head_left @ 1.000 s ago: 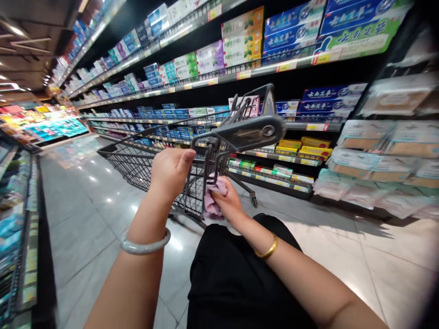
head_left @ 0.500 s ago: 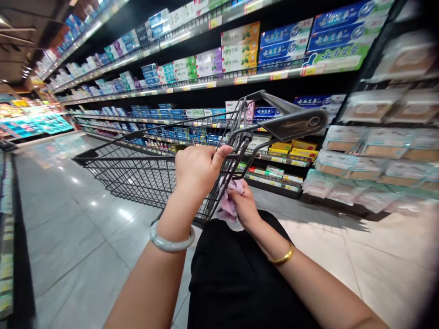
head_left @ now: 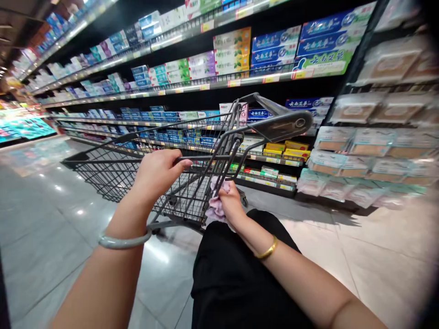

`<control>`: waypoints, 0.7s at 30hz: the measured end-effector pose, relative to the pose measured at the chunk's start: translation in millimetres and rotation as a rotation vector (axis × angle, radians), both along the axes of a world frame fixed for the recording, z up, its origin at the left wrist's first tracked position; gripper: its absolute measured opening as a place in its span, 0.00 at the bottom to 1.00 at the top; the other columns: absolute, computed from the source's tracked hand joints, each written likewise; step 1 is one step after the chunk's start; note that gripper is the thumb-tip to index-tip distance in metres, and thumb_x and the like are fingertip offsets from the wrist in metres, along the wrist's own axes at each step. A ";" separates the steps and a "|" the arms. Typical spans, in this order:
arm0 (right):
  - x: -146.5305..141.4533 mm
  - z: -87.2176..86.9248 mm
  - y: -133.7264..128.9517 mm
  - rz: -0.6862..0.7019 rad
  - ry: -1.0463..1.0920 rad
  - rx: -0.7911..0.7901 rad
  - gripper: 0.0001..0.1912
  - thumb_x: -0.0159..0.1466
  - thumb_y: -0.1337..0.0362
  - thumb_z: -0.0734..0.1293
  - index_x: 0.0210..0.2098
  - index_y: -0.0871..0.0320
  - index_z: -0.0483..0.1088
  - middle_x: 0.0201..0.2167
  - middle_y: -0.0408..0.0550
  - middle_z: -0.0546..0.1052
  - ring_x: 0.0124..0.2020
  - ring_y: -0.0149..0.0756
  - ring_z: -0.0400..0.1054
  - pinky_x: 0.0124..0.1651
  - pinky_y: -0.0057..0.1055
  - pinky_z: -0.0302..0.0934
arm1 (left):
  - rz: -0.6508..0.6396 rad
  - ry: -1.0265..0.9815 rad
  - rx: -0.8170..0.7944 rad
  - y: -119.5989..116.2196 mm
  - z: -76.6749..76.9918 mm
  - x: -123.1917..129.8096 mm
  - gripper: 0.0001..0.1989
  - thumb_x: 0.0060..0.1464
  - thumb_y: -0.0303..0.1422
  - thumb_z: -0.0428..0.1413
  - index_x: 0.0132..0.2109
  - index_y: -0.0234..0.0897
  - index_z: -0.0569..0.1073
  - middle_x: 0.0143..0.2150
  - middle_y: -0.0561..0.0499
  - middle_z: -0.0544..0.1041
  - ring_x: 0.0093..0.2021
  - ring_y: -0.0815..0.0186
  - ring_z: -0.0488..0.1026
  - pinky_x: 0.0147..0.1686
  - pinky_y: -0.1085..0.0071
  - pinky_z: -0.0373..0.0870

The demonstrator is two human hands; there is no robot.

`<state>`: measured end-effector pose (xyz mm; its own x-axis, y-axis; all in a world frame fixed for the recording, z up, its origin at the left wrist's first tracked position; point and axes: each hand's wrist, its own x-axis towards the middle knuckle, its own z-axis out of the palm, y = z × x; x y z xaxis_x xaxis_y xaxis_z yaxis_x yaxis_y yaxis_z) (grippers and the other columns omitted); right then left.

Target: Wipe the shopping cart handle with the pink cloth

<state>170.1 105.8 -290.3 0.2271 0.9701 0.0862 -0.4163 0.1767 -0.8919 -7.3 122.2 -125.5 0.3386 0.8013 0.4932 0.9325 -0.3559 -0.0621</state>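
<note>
From the head camera, a dark wire shopping cart (head_left: 137,171) stands tilted in a supermarket aisle, and everything else is placed against it. The left hand (head_left: 158,170) is curled around a thin bar at the cart's near end, fingers wrapped over the top and the thumb stretched along the bar toward the cart's grey handle (head_left: 284,125), which rises up and to the right of that hand. A pale bangle (head_left: 123,241) sits on the left wrist, below the cart's basket. The right hand (head_left: 230,202) is lower, just under the cart's near end, its fingers pressed together around a crumpled pink cloth (head_left: 216,205); the cloth lies against the lower wires of the cart's back panel, between that hand and the mesh. A gold bracelet (head_left: 268,250) circles the right wrist, nearer the camera than the cart. A black garment (head_left: 236,283) fills the lower middle, directly below the cart's rear. Behind the cart run long shelves (head_left: 206,84) stocked with boxed toothpaste, and to the right of the cart's handle hang packs in clear wrapping (head_left: 370,169). The grey tiled floor (head_left: 51,237) spreads to the left of the cart and shines with reflected lights.
</note>
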 end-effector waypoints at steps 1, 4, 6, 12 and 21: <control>-4.6 2.9 2.5 0.005 0.005 -0.022 0.13 0.55 0.61 0.68 0.40 0.53 0.69 0.32 0.38 0.75 0.21 0.30 0.68 0.21 0.26 0.62 | 0.015 0.006 -0.002 1.8 0.4 0.6 0.21 0.68 0.50 0.46 0.35 0.42 0.72 0.38 0.42 0.82 0.44 0.48 0.79 0.42 0.57 0.67; -14.9 12.0 13.7 -0.004 0.010 -0.057 0.13 0.56 0.59 0.67 0.41 0.53 0.67 0.34 0.39 0.73 0.19 0.27 0.66 0.16 0.24 0.59 | 0.043 0.002 0.002 8.8 -0.3 -0.4 0.21 0.68 0.50 0.46 0.36 0.41 0.73 0.39 0.41 0.82 0.45 0.47 0.79 0.42 0.56 0.67; -17.7 14.6 22.8 -0.027 0.020 -0.059 0.12 0.57 0.60 0.67 0.41 0.53 0.67 0.34 0.39 0.72 0.20 0.25 0.66 0.17 0.22 0.60 | 0.057 0.002 0.020 14.2 -1.7 -1.0 0.22 0.68 0.50 0.46 0.37 0.41 0.74 0.40 0.40 0.82 0.46 0.46 0.79 0.42 0.56 0.67; -4.3 2.3 52.4 0.038 0.042 -0.079 0.14 0.59 0.62 0.68 0.45 0.51 0.66 0.28 0.34 0.72 0.15 0.24 0.64 0.13 0.18 0.51 | 0.190 0.055 0.042 27.7 -1.3 21.8 0.25 0.70 0.53 0.45 0.38 0.40 0.76 0.42 0.39 0.84 0.47 0.45 0.80 0.40 0.57 0.66; 25.4 2.2 69.6 -0.038 0.207 0.010 0.22 0.54 0.66 0.67 0.49 0.51 0.65 0.36 0.38 0.76 0.26 0.27 0.70 0.24 0.22 0.66 | 0.277 0.058 0.089 42.4 -3.4 59.1 0.31 0.70 0.57 0.44 0.43 0.37 0.81 0.43 0.37 0.85 0.47 0.42 0.81 0.39 0.57 0.66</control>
